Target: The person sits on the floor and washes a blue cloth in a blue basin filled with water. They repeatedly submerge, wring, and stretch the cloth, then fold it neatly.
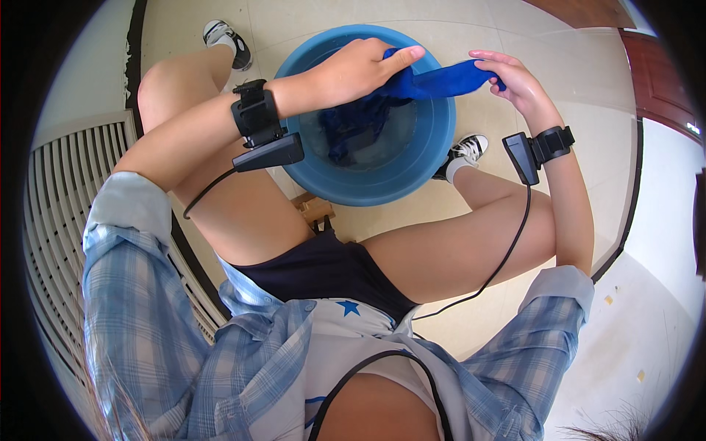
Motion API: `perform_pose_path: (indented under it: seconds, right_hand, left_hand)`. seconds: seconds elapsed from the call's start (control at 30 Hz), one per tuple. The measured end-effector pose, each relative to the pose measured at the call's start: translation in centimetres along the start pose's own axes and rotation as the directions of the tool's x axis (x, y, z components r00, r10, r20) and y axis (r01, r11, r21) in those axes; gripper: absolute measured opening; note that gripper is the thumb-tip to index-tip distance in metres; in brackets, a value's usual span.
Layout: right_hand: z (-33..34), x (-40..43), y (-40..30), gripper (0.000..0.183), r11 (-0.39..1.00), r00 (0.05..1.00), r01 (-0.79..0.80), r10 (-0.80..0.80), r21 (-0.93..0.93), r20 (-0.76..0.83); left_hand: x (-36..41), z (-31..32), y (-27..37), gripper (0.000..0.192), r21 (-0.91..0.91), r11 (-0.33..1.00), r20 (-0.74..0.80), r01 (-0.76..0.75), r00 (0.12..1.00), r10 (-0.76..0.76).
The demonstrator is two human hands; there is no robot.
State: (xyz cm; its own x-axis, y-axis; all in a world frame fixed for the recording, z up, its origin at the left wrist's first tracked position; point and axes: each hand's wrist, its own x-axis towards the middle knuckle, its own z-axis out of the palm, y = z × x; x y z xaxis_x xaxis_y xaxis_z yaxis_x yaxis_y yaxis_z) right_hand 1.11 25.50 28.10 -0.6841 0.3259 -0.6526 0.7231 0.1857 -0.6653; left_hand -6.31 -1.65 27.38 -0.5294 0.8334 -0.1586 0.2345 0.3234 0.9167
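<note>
Over the far side of a round blue plastic basin (367, 193), my left hand (356, 69) grips a wet blue cloth (447, 81). One end of the cloth stretches out past the basin's right rim to my right hand (510, 80), which holds it between thumb and fingers. The rest of the fabric hangs down from my left hand into the basin. Darker folds of it lie in shallow, cloudy water (380, 146). What kind of garment the cloth is, I cannot tell. A black strap with a small device sits on each wrist.
The basin stands on a pale tiled floor (584, 105) between my feet. Part of a low wooden stool (314, 209) shows beneath me. A slatted white panel (71, 182) lines the left wall. Black cables (510, 248) run from the wrist devices. A reddish-brown door (659, 82) is at the right.
</note>
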Motion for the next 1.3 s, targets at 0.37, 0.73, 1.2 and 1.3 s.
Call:
perform_pose_path:
  seconds: [0.37, 0.73, 1.2, 1.3]
  right_hand:
    - [0.3, -0.3, -0.8, 0.026, 0.998, 0.999, 0.038, -0.036, -0.047, 0.03]
    - [-0.5, -0.2, -0.7, 0.025, 0.981, 0.993, 0.012, 0.01, -0.193, 0.116]
    - [2.8, -1.9, -1.6, 0.028, 0.87, 0.936, 0.203, -0.038, -0.449, 0.349]
    - [2.0, -1.5, -1.3, 0.029, 0.862, 0.945, 0.198, -0.041, -0.467, 0.324]
  left_hand:
    - [-0.1, 0.2, -0.8, 0.047, 0.182, 0.956, 0.169, -0.229, 0.965, 0.2]
    - [0.6, -0.3, -1.4, 0.023, 0.168, 0.979, -0.137, -0.117, 0.981, 0.14]
    - [1.1, 0.3, -2.5, 0.018, 0.077, 0.961, -0.201, -0.267, 0.94, 0.277]
    - [1.9, 0.8, -3.7, 0.023, 0.087, 0.969, -0.239, -0.232, 0.939, 0.246]
